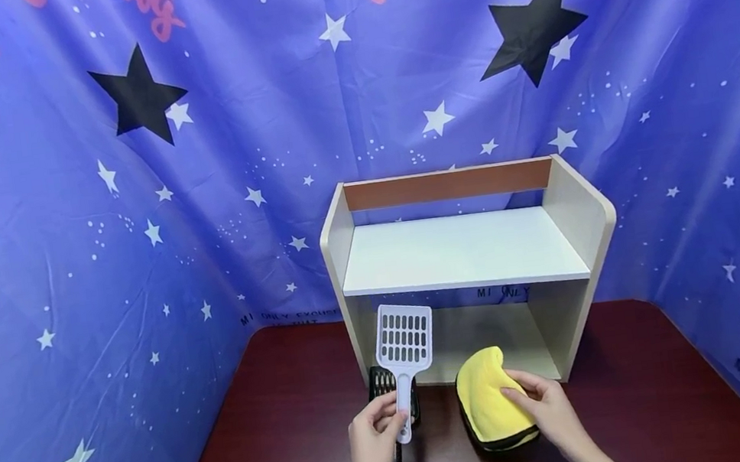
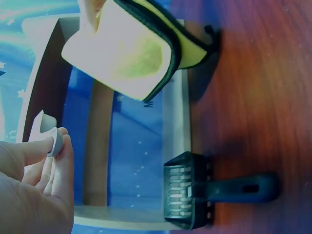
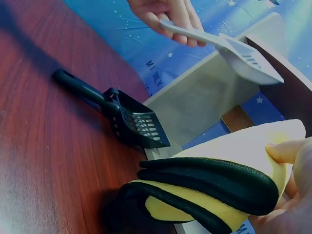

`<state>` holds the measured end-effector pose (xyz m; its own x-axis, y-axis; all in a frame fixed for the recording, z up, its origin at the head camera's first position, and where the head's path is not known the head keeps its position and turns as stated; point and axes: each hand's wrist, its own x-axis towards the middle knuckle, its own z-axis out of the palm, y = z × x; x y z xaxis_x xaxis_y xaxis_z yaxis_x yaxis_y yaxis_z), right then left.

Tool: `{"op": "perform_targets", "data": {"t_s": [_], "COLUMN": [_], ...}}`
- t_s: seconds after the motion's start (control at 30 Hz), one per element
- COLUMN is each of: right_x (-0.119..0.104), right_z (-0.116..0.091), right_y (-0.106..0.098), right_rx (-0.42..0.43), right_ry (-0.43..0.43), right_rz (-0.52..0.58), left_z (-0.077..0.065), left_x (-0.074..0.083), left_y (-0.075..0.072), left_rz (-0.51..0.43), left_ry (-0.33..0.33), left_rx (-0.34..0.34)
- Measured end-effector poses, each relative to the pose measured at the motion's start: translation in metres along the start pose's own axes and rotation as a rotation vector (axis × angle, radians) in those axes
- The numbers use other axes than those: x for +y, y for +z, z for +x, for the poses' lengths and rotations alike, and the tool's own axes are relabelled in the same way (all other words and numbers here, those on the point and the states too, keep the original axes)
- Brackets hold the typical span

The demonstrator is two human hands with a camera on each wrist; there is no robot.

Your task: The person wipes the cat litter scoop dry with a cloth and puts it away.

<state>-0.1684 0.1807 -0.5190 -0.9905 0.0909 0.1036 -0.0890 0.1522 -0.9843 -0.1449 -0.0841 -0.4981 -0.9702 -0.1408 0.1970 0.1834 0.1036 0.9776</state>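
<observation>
My left hand (image 1: 376,440) pinches the handle of a white slotted litter scoop (image 1: 405,338), its head pointing toward the shelf. Below it a black litter scoop (image 3: 139,122) lies on the table, its head by the shelf's front edge; in the head view the white scoop and my left hand partly cover it. My right hand (image 1: 545,404) grips a folded yellow cloth (image 1: 490,397) with black edging, thumb on one face. The cloth is held in front of the shelf's lower compartment, and its folded layers show in the right wrist view (image 3: 219,183).
A two-level shelf unit (image 1: 462,250) with a white upper board and pale side panels stands at the back of the dark red wooden table (image 1: 283,426). A blue curtain (image 1: 230,163) printed with stars hangs behind and on both sides.
</observation>
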Motion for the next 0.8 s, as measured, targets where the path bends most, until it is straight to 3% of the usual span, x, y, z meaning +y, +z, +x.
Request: {"op": "perform_targets", "data": {"t_s": [0.27, 0.8], "right_x": [0.003, 0.005], "right_z": [-0.002, -0.006], "right_y": [-0.008, -0.019], "right_rx": [0.023, 0.059], "right_ry": [0.018, 0.091], "right_rz": [-0.029, -0.012], "left_z": [0.003, 0.030], "left_x": [0.000, 0.034], "left_y": [-0.013, -0.017], "left_rz": [-0.014, 0.008], "left_ry": [0.088, 0.128], "left_rx": [0.019, 0.046]}}
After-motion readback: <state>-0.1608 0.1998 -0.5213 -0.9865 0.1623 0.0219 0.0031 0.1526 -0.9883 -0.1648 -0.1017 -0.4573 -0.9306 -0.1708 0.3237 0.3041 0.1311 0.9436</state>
